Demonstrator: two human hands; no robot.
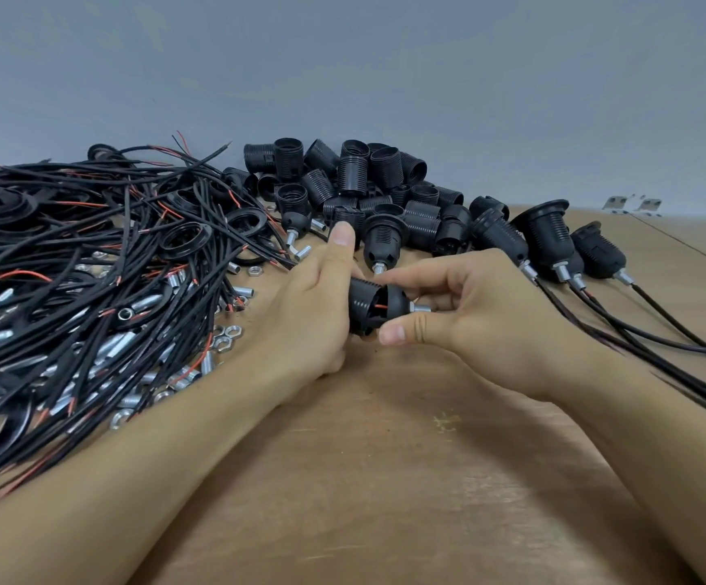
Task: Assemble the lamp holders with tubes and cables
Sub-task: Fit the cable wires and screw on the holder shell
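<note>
Two hands meet over the middle of the table (385, 479), and between them you hold one black holder (370, 308) lying on its side, just above the wood. Your left hand (313, 314) wraps the ribbed shell end, fingers curled round it from behind and below, thumb raised toward the pile. Your right hand (469, 306) pinches the domed cap end, thumb in front and forefinger on top. A short metal tube (420, 308) sticks out of the cap toward your right palm, and a red wire shows in the gap between shell and cap.

Behind the hands sits a pile of bare black shells (368, 183). To the right, three finished holders (553, 242) lie with tubes pointing at you, their black cables (646, 331) trailing off the right edge. To the left lies a tangle of black and red wires (89, 268) with rings, loose tubes and nuts (226, 335) scattered through it and along its near edge.
</note>
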